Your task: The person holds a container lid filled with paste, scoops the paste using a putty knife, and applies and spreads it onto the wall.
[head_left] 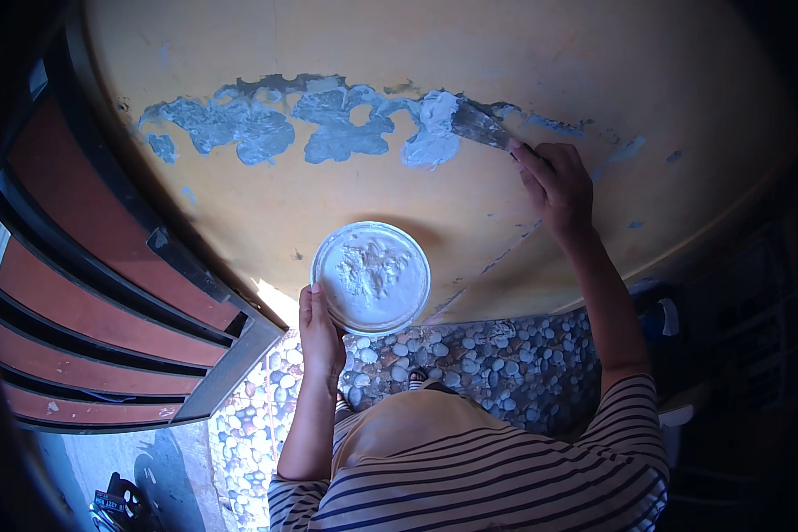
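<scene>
My right hand (559, 182) is closed round the handle of a putty knife (481, 124). Its flat blade rests against a thick patch of white putty (434, 133) on the yellow wall (505, 257). To the left of that patch, several bare grey-blue areas (239, 129) show where the paint is gone, with ragged edges. My left hand (317, 324) grips the side of a round tub (372, 228), held in front of the wall. White putty (370, 270) with a rough, scooped surface lies inside the tub. The fingers under the tub are hidden.
A red-brown slatted gate or shutter (97, 222) with a dark frame stands at the left. Below is a floor with a pebble pattern (496, 363). A thin diagonal crack (492, 263) runs down the wall. A motorcycle (120, 505) is partly visible at the lower left.
</scene>
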`<state>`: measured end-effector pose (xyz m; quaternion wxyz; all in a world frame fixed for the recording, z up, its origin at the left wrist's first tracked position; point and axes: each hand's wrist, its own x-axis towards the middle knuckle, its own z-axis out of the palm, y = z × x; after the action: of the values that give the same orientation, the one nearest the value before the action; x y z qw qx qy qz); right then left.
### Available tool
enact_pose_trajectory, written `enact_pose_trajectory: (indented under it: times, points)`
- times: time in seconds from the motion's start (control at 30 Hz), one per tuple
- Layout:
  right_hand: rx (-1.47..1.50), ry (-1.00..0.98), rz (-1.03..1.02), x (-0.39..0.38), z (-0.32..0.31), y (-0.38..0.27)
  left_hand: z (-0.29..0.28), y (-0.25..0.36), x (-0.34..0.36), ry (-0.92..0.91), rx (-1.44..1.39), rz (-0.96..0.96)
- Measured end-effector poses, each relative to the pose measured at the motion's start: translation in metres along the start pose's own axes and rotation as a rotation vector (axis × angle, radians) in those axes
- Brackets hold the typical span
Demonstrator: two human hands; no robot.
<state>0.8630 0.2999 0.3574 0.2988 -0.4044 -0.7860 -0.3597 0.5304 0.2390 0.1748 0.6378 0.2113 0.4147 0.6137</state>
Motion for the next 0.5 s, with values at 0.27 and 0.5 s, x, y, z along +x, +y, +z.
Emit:
enact_pose_trajectory:
  times: [0.27,0.5]
  points:
    - [-0.019,0.010,-0.030,0.001,-0.012,0.004,-0.002,0.005,-0.003,-0.016,0.016,-0.004]
    - [0.024,0.029,0.046,-0.012,0.003,-0.016,-0.009,0.009,-0.002,-0.009,-0.013,-0.016]
